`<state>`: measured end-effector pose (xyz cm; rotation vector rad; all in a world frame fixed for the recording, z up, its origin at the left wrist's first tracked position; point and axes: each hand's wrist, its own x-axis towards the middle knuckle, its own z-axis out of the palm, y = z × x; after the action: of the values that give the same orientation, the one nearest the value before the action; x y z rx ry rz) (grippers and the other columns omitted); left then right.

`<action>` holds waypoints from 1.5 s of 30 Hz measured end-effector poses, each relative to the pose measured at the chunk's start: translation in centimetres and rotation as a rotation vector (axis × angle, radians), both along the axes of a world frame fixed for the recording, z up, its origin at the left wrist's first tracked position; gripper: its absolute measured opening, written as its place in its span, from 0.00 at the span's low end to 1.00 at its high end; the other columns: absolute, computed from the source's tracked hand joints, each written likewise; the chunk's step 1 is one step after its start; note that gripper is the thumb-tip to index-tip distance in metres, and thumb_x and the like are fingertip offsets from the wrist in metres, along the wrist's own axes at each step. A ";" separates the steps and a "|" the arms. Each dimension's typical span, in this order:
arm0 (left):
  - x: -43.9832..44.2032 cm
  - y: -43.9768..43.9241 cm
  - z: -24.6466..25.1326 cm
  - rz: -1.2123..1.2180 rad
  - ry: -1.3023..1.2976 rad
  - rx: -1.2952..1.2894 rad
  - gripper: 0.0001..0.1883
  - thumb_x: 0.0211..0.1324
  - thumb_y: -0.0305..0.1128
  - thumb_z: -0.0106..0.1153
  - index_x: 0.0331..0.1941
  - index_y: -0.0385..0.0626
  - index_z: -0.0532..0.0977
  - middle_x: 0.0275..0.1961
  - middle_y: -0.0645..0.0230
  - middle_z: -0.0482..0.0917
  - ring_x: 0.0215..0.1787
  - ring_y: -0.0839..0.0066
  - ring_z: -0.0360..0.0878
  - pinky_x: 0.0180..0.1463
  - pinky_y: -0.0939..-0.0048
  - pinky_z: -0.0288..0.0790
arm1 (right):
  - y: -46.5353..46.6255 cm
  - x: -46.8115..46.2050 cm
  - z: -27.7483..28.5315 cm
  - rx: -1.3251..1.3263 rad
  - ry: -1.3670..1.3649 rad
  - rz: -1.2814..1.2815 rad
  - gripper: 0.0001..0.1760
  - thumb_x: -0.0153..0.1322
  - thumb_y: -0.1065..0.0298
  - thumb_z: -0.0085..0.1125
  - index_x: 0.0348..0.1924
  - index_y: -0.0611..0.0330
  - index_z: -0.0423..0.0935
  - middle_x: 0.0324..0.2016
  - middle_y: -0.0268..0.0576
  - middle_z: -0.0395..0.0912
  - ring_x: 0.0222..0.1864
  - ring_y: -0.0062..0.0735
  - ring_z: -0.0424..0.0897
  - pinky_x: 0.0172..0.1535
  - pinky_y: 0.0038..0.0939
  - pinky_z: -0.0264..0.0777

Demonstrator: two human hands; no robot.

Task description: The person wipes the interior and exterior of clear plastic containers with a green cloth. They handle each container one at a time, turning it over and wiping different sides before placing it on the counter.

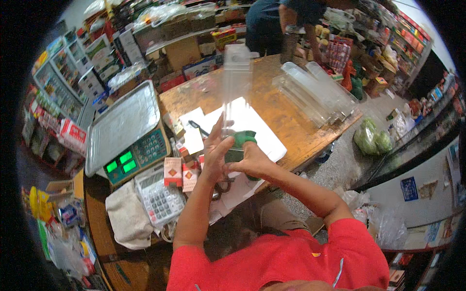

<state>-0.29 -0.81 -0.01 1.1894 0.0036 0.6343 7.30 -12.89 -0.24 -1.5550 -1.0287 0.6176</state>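
A long clear plastic box [237,76] stands tilted up over the white paper [267,136], slightly blurred. My left hand [215,151] supports its near end from the left side. My right hand [255,160] grips a green cloth or pad [244,139] against that same end. Part of the green material is hidden by my fingers, so its exact kind is unclear. More clear plastic boxes [316,92] lie together at the right of the wooden table [204,87]. A dark pen [198,128] rests on papers left of my hands.
A weighing scale [123,123] with a metal tray and lit green displays stands at left. Near it are a calculator [160,194], small red-and-white boxes [173,171] and a beige cloth bag [129,214]. Another person [267,27] bends beyond the table. Bagged green vegetables [371,138] sit right.
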 end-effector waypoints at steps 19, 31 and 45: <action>0.9 2.1 -1.1 -0.278 -0.101 -0.300 0.40 0.65 0.48 0.54 0.75 0.49 0.50 0.58 0.42 0.74 0.49 0.57 0.82 0.47 0.58 0.81 | -3.6 6.2 9.1 0.246 0.581 -0.259 0.19 0.76 0.54 0.57 0.40 0.65 0.80 0.31 0.44 0.84 0.28 0.29 0.83 0.32 0.30 0.79; 0.7 1.4 -1.5 -0.606 -0.108 -0.604 0.35 0.70 0.59 0.40 0.76 0.61 0.51 0.59 0.36 0.72 0.46 0.57 0.82 0.42 0.63 0.80 | -3.2 9.6 10.1 0.581 -0.410 -0.991 0.23 0.75 0.60 0.60 0.23 0.72 0.77 0.16 0.41 0.74 0.20 0.22 0.70 0.25 0.32 0.65; 0.7 1.7 -1.7 -0.888 -0.092 -0.653 0.39 0.65 0.59 0.51 0.71 0.44 0.59 0.55 0.36 0.73 0.43 0.56 0.83 0.36 0.62 0.83 | -5.2 15.4 7.3 0.084 -0.431 -0.625 0.29 0.70 0.45 0.62 0.36 0.72 0.80 0.26 0.54 0.81 0.31 0.42 0.82 0.39 0.42 0.73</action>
<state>0.37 0.87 -1.70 0.4345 -0.3522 -0.1133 22.75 -18.08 7.03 -1.8521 -0.7899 -0.1983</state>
